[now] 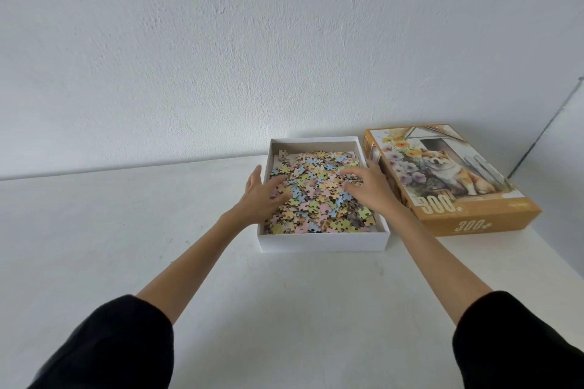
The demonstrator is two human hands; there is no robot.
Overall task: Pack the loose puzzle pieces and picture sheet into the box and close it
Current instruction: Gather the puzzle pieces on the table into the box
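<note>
A white open box bottom (322, 242) stands on the table, filled with a heap of pastel puzzle pieces (319, 199). My left hand (260, 197) lies over the box's left wall with its fingers spread flat on the pieces. My right hand (368, 188) rests on the heap's right side, fingers slightly bent over the pieces. A pale sheet edge (279, 160) shows under the pieces at the far left corner of the box. The orange lid (448, 180), printed with a dog and flowers, lies face up just right of the box.
The white table (300, 294) runs up to a white wall (284, 41) right behind the box. The table's right edge (556, 259) falls away beyond the lid. Black sleeves cover both of my upper arms.
</note>
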